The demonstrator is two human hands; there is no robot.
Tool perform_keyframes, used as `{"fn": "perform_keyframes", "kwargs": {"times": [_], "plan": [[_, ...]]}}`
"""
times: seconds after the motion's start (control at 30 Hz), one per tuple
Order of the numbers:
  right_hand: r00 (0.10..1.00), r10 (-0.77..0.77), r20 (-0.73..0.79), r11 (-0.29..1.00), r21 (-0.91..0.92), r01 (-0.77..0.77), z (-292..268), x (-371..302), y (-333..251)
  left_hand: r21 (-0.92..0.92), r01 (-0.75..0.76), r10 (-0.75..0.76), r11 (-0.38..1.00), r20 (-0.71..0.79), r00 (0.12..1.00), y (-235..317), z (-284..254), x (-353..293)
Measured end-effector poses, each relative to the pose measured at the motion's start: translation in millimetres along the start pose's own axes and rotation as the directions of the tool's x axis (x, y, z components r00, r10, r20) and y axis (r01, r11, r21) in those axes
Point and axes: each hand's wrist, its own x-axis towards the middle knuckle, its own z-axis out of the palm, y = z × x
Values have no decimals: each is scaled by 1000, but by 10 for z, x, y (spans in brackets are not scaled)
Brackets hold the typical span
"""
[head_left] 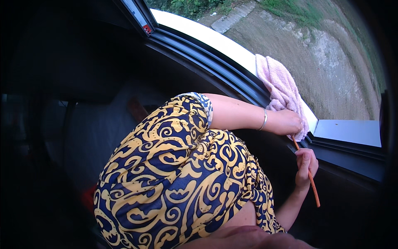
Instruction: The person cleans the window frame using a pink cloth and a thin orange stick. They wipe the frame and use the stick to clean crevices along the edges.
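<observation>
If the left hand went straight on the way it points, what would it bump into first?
Probably the pink cloth: the left hand seems to touch it, and some of it shows just ahead of the knuckles. Depth there is unclear.

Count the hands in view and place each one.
2. The left hand is against the pink cloth at the window frame; the right hand, lower down, holds the orange stick. Others may be hidden in shadow.
</observation>
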Motion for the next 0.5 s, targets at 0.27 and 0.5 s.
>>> {"fn": "perform_keyframes", "kwargs": {"times": [0.27,0.5], "plan": [[990,116,-83,958,-253,-134,169,103,113,-69,-51,42,996,-124,991,-74,635,208],[974,22,-227,1000,-17,-27,-119,-152,301,-192,-92,104,977,50,993,-45,14,396]]}}
